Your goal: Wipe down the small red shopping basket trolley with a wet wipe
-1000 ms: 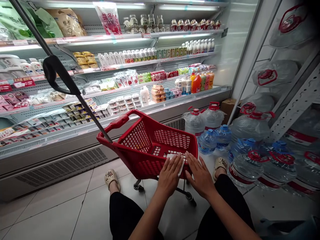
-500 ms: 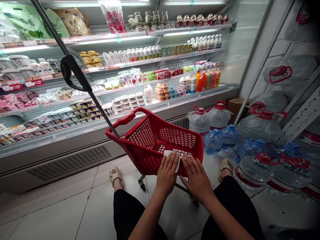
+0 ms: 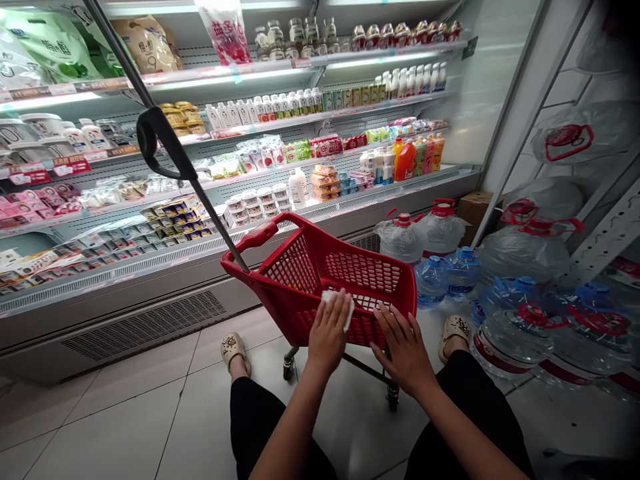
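A red plastic shopping trolley (image 3: 300, 313) with slotted sides stands on casters between my legs, its long black-gripped handle (image 3: 167, 143) slanting up to the left. My left hand (image 3: 329, 333) presses a folded white cloth or tissue (image 3: 328, 295) against the trolley's near side at the rim. Its fingers lie close together over the white piece, hiding most of it. Farther right on the same side rests my right hand (image 3: 405, 347), fingers stretched and slightly spread, thumb apart, holding nothing. I see no goods in the visible part of the basket.
Behind the trolley runs a lit refrigerated display (image 3: 280, 220) stocked with dairy cups, bottles and pouches. Large water jugs (image 3: 515, 340) and smaller blue bottles (image 3: 434, 283) crowd the right, beside a white metal rack (image 3: 607, 220). Pale tiles (image 3: 130, 413) cover the floor.
My left hand has slid left along the rim with the white cloth, widening the gap between my hands. The trolley, its handle and my right hand appear slightly farther right.
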A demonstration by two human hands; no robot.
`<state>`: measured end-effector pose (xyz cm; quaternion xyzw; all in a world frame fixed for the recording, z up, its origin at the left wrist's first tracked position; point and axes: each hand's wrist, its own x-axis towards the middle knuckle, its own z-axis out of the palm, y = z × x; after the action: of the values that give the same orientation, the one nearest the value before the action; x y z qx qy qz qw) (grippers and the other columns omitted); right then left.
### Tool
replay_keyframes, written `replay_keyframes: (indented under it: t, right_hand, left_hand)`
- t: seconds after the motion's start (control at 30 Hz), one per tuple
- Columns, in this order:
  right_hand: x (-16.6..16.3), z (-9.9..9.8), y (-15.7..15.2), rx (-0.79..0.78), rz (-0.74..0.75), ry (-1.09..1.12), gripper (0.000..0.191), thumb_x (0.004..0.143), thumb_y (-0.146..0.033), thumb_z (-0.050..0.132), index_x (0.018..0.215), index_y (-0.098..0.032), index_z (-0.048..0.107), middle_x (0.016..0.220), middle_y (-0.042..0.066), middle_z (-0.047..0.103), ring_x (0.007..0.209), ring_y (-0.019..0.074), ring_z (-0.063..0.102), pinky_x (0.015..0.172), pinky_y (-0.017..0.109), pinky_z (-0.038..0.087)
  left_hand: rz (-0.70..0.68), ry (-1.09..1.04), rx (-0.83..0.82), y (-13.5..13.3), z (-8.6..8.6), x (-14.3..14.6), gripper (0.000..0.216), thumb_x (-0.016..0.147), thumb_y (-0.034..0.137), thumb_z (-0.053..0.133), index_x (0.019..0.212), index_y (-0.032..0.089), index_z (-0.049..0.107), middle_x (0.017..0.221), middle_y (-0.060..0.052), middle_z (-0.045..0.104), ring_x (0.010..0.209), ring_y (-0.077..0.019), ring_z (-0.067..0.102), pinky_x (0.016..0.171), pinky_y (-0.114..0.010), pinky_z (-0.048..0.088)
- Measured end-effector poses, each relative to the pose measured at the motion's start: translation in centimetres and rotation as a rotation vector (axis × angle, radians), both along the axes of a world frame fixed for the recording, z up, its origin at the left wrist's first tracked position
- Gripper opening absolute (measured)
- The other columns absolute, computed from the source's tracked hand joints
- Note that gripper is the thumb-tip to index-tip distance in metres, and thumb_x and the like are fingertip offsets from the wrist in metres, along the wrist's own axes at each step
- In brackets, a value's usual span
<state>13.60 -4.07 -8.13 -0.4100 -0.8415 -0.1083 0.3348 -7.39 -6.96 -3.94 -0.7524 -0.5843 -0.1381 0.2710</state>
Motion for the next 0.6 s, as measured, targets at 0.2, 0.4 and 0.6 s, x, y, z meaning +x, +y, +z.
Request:
replay_keyframes:
  t: [0.2, 0.4, 0.6]
  right_hand:
    - [0.0, -0.5, 0.5, -0.003, -0.015, 0.027, 0.082, 0.1, -0.036, 0.051, 0.168, -0.023, 0.008, 0.167, 0.007, 0.038, 0.154, 0.0288, 0.033, 0.128, 0.056, 0.019]
    - [0.6, -0.3, 0.6, -0.011, 0.018, 0.056, 0.08, 0.1, -0.036, 0.051, 0.168, -0.024, 0.011, 0.167, 0.007, 0.039, 0.152, 0.0293, 0.035, 0.128, 0.055, 0.02]
    - [0.7, -0.1, 0.5, -0.015, -0.015, 0.052, 0.084, 0.098, -0.029, 0.051, 0.168, -0.024, 0.005, 0.168, 0.007, 0.037, 0.152, 0.0297, 0.035, 0.127, 0.057, 0.021]
  left_hand:
    - [-0.007, -0.031, 0.003, 0.5, -1.2, 2.7, 0.077, 0.096, 0.016, 0.046, 0.167, 0.014, 0.017, 0.173, -0.007, 0.022, 0.16, -0.0232, 0.022, 0.129, -0.044, 0.028]
    - [-0.068, 0.034, -0.01, 0.6, -0.5, 1.0, 0.075, 0.098, 0.016, 0.043, 0.168, 0.017, 0.017, 0.173, -0.005, 0.022, 0.159, -0.0211, 0.023, 0.13, -0.043, 0.024]
    - [0.041, -0.055, 0.037, 0.9, -0.6, 1.1, 0.078, 0.095, 0.012, 0.044, 0.168, 0.013, 0.016, 0.172, -0.01, 0.024, 0.159, -0.0264, 0.023, 0.128, -0.048, 0.03]
